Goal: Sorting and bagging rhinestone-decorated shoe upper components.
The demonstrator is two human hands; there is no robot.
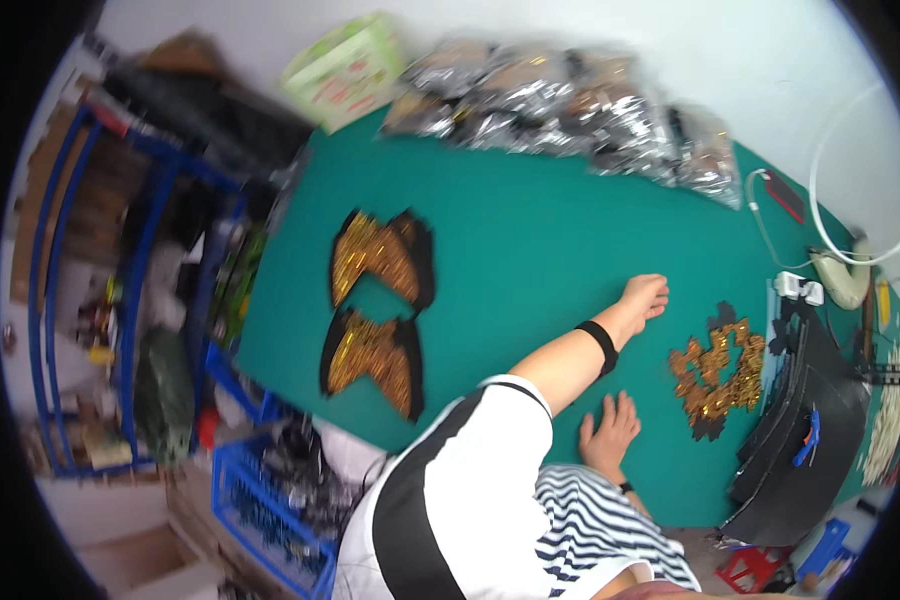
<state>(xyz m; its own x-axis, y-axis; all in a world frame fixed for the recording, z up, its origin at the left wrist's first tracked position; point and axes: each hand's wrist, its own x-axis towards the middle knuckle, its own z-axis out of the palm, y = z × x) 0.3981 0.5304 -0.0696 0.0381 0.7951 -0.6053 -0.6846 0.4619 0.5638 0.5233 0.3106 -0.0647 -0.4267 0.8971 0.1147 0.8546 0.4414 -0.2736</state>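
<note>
My left hand [645, 298] is stretched out over the green table, its fingers curled together; anything inside them is hidden. Nearer to me, my right hand [610, 432] rests on the tabletop with its fingers spread and nothing in it. To the right of both hands lies a loose cluster of small gold sequined pieces [715, 375] with dark backing. Farther left, a V-shaped black piece with gold sequins [378, 255] lies flat, and a second gold sequined piece [372, 365] is just below it. Neither hand touches these pieces.
Clear plastic bags of dark goods [530, 95] line the table's back edge beside a pale green bag [345, 75]. At right are stacked black sheets [805, 440] with a blue-handled tool [810, 438] and a white charger [798, 288]. Left stand a blue rack [135, 300] and blue crate [270, 520].
</note>
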